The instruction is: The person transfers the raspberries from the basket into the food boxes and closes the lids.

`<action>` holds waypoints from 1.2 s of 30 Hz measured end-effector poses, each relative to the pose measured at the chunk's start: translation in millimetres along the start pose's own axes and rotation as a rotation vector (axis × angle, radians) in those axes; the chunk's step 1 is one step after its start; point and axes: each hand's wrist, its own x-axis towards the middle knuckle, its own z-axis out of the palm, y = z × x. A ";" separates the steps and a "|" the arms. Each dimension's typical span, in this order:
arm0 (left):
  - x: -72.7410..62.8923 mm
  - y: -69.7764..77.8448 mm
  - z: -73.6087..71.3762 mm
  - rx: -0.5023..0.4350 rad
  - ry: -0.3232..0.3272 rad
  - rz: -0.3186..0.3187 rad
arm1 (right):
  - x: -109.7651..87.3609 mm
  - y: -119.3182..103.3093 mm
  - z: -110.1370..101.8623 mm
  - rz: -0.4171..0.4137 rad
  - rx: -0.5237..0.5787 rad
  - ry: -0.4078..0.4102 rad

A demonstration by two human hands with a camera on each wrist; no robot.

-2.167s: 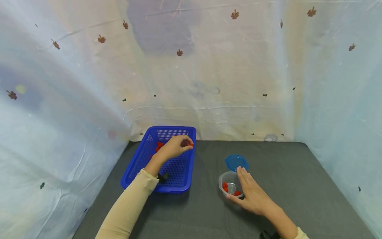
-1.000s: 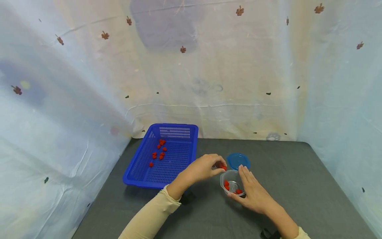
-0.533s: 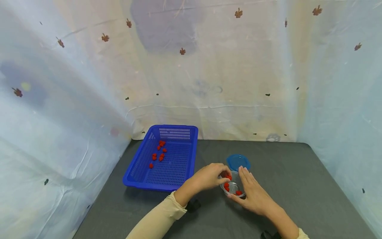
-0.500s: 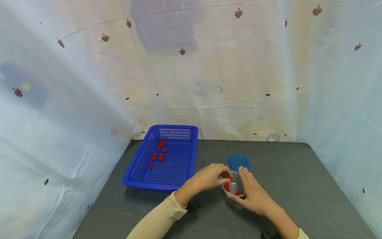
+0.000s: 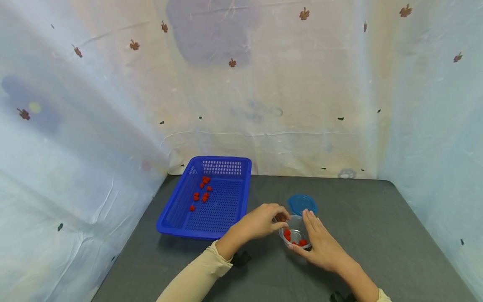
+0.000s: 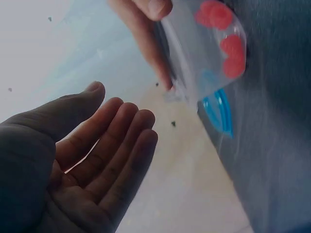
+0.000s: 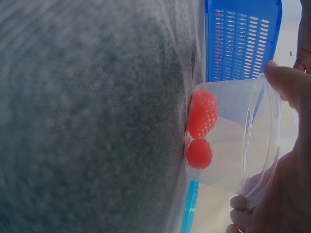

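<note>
A clear plastic tub [image 5: 298, 227] stands on the table with several red raspberries [image 7: 202, 114] on its bottom. My right hand [image 5: 322, 247] holds the tub by its rim, thumb on the near side and fingers on the far side. Just left of the tub's rim is my left hand [image 5: 260, 221], above the table. Its palm [image 6: 73, 199] shows nothing in it, and the fingers are relaxed and apart from the thumb. Behind the tub lies a blue lid [image 5: 302, 203].
To the left stands a blue perforated basket [image 5: 247, 188] with several more raspberries [image 5: 205, 198] scattered over its left half. The grey tabletop [image 5: 362, 218] runs back to a patterned curtain [image 5: 283, 92] that hangs around its back and sides.
My left hand carried raspberries from the basket to the tub and let them drop inside. It has since drawn slightly up and left. My right hand has stayed on the tub.
</note>
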 end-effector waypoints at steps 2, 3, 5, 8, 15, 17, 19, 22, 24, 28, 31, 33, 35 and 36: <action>-2.5 -1.1 -7.0 -0.015 0.012 -0.009 | 0.4 0.2 -0.7 -0.001 -0.004 0.006; -4.0 -1.7 -10.7 -0.019 0.018 -0.012 | 0.7 -0.1 -1.2 0.001 -0.001 0.008; -7.7 -3.1 -18.1 -0.029 0.029 -0.025 | 1.3 0.1 -1.1 0.005 -0.004 0.008; -13.9 -7.8 -28.5 -0.038 0.049 -0.040 | 1.9 -0.1 -0.4 0.005 -0.006 0.010; -29.9 -25.2 -59.4 -0.070 0.112 -0.089 | 1.3 -0.2 1.3 0.013 -0.003 -0.001; -34.9 -31.0 -69.6 -0.080 0.129 -0.112 | 0.8 -0.2 1.4 0.016 0.003 -0.006; -40.2 -37.3 -79.1 -0.086 0.146 -0.141 | 0.3 0.0 1.4 0.012 0.008 -0.004; -48.6 -48.1 -91.2 -0.092 0.164 -0.197 | -0.4 -0.2 1.5 0.006 0.013 -0.003; -54.1 -55.9 -98.2 -0.086 0.174 -0.223 | -0.9 -0.4 1.5 0.007 0.014 -0.005; -64.1 -73.3 -108.4 -0.068 0.188 -0.265 | -1.3 -0.6 1.6 0.009 0.015 -0.007; -70.7 -87.5 -112.9 -0.061 0.187 -0.309 | -0.9 -0.8 1.5 0.008 0.014 -0.004; -74.9 -97.5 -114.8 -0.062 0.182 -0.340 | -0.4 -0.8 1.3 0.007 0.014 -0.004; -79.9 -107.1 -117.1 -0.062 0.169 -0.369 | -0.1 -0.8 1.2 0.006 0.013 -0.005; -82.5 -111.6 -118.2 -0.066 0.164 -0.387 | 0.0 -0.8 1.2 0.007 0.014 -0.006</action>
